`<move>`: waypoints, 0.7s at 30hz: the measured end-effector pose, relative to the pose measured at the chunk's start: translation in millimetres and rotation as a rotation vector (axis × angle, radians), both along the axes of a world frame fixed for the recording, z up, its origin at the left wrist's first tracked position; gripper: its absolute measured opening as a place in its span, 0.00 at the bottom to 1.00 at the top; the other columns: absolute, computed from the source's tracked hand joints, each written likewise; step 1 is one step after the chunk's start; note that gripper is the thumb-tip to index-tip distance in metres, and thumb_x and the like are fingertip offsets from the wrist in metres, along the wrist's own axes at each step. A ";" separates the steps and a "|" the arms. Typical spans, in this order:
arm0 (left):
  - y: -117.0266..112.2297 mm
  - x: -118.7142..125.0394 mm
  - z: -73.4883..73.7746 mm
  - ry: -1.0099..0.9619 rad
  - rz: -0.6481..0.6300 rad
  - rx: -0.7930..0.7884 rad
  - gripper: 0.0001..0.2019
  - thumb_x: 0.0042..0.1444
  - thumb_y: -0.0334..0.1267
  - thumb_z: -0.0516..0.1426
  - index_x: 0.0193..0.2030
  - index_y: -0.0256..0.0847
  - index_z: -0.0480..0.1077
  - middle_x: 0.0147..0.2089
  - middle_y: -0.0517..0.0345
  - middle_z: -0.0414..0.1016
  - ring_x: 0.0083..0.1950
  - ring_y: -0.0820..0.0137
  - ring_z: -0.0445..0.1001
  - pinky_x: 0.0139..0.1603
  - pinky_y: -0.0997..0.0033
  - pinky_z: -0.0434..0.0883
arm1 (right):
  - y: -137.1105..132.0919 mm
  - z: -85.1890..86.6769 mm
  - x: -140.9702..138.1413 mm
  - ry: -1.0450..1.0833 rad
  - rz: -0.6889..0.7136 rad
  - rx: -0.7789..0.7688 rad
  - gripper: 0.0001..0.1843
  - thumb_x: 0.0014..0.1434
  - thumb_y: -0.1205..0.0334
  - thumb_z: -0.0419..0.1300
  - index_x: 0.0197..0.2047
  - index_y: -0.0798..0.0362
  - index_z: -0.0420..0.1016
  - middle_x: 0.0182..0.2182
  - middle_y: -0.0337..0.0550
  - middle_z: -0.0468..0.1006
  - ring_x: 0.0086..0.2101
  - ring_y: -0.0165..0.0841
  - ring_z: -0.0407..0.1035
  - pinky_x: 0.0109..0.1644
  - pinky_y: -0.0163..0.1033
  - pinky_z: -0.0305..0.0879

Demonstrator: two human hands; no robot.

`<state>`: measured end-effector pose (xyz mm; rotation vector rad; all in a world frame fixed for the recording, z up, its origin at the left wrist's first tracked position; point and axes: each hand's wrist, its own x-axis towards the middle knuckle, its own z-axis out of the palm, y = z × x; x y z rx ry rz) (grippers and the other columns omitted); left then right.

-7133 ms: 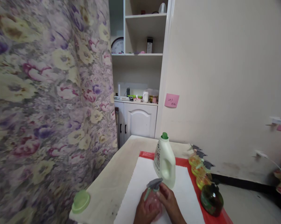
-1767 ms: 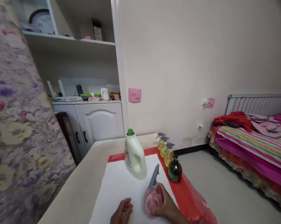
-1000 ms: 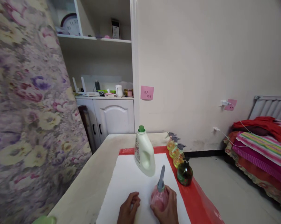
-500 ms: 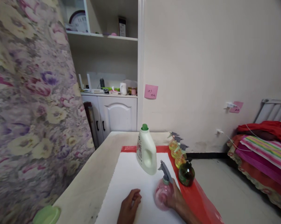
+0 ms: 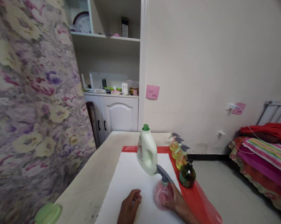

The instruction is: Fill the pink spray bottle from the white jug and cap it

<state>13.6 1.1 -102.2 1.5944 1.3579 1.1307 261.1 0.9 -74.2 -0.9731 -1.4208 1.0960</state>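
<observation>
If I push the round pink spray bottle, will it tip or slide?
Likely tips: the pink spray bottle has a rounded body and a grey trigger head jutting sideways on top. It looks like thin clear plastic, so probably light; the right hand grips its body.

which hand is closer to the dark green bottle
Right. The right hand grips the pink spray bottle just short of the dark green bottle, not touching it; the left hand rests on the white mat, farther off to the left.
</observation>
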 end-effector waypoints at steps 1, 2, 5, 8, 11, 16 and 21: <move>-0.1 -0.1 0.4 -0.003 0.000 0.000 0.13 0.57 0.46 0.54 0.45 0.44 0.72 0.38 0.58 0.79 0.41 0.65 0.78 0.45 0.67 0.74 | 1.3 5.8 4.3 0.029 0.090 -0.035 0.33 0.41 0.60 0.67 0.54 0.50 0.68 0.46 0.46 0.79 0.47 0.45 0.73 0.52 0.51 0.68; -0.1 -0.1 0.7 -0.006 0.000 0.000 0.13 0.57 0.46 0.54 0.45 0.44 0.72 0.37 0.58 0.79 0.41 0.65 0.78 0.45 0.67 0.74 | 2.4 10.2 8.2 0.053 0.151 -0.074 0.35 0.41 0.59 0.68 0.55 0.49 0.68 0.47 0.47 0.79 0.49 0.46 0.72 0.53 0.51 0.67; -0.2 0.0 0.7 -0.014 0.001 -0.003 0.13 0.57 0.47 0.55 0.44 0.44 0.72 0.36 0.59 0.79 0.40 0.65 0.78 0.44 0.67 0.74 | 4.6 8.9 16.7 0.117 0.126 -0.097 0.39 0.40 0.54 0.69 0.57 0.48 0.69 0.49 0.48 0.79 0.51 0.48 0.71 0.56 0.55 0.64; -0.4 0.2 -1.3 -0.030 -0.004 -0.005 0.13 0.57 0.47 0.55 0.45 0.44 0.72 0.36 0.58 0.79 0.40 0.65 0.78 0.45 0.67 0.75 | 5.6 -9.5 21.1 0.091 0.000 -0.078 0.39 0.39 0.51 0.70 0.56 0.48 0.69 0.51 0.49 0.77 0.52 0.48 0.71 0.57 0.55 0.63; -0.6 0.3 -3.2 -0.034 -0.003 -0.002 0.13 0.57 0.46 0.55 0.45 0.44 0.72 0.37 0.58 0.79 0.42 0.65 0.78 0.46 0.67 0.75 | 4.5 -21.2 24.2 0.070 -0.017 -0.068 0.39 0.43 0.53 0.70 0.58 0.48 0.65 0.57 0.51 0.73 0.57 0.46 0.67 0.61 0.53 0.60; -0.5 0.8 -0.9 -0.019 0.009 -0.007 0.14 0.57 0.48 0.55 0.45 0.44 0.72 0.37 0.57 0.79 0.41 0.64 0.78 0.46 0.66 0.74 | 1.8 -2.0 30.2 0.123 0.148 -0.071 0.35 0.50 0.54 0.67 0.61 0.47 0.65 0.61 0.52 0.70 0.59 0.45 0.65 0.63 0.54 0.58; -1.4 1.5 2.4 -0.030 0.007 -0.001 0.14 0.56 0.47 0.55 0.44 0.44 0.73 0.36 0.58 0.79 0.40 0.65 0.78 0.44 0.67 0.74 | 2.9 -9.6 35.0 0.073 0.083 -0.065 0.31 0.56 0.53 0.63 0.62 0.44 0.63 0.63 0.50 0.67 0.61 0.42 0.62 0.65 0.52 0.57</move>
